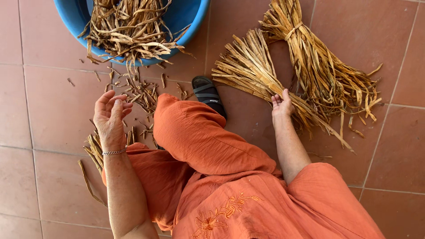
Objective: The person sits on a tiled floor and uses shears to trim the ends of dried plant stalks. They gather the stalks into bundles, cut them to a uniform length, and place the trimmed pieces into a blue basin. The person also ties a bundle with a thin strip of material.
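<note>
My left hand (pixel 110 115) hovers above the tiled floor with fingers loosely apart and nothing in it. Scattered dry straw bits (pixel 141 90) lie just beyond it, and a small pile of strips (pixel 94 149) lies under the wrist. My right hand (pixel 282 105) reaches out to the right and rests on the near end of a loose bundle of dry tan strips (pixel 252 66), fingers spread on it. Another bundle, tied near its top (pixel 318 66), lies just right of that.
A blue plastic tub (pixel 188 20) filled with dry strips stands at the top left. My knee in orange cloth (pixel 190 132) rises between the hands, and a black sandal (pixel 208 94) shows beyond it. Terracotta floor tiles (pixel 44 110) surround everything.
</note>
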